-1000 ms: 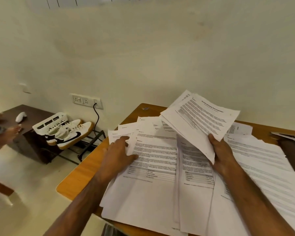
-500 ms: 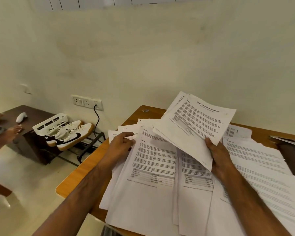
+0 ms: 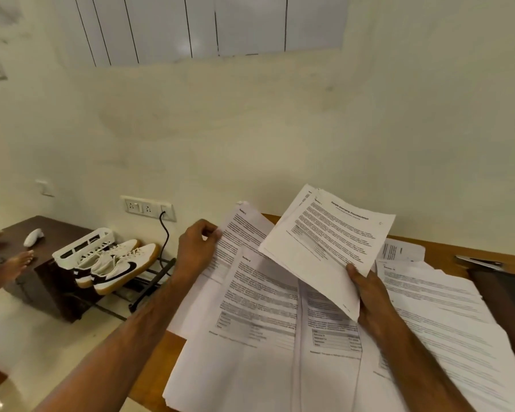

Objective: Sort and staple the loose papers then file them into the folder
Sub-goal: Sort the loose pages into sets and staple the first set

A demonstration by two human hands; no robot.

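Sorting stage, early in the task. The wooden table carries most of the loose papers, which lie fanned and overlapping from its left edge across to its right side; none appears squared into finished sets. At the table's far right edge lies a dark flat object with a metal clip at its far end, probably the folder, though it is cut by the frame; no sheet lies on it.

The right hand grips a thin gathered sheaf by its near corner, thumb on top, holding it tilted above the middle of the spread. The left hand pinches the left margin of a single sheet near the table's far left corner, lifting it off the pile.

No stapler is visible. Judged from this: collation is partly under way; most sheets remain to be gathered, and stapling and filing are not yet begun.

Beyond the left edge, a pair of shoes rests on a floor rack.
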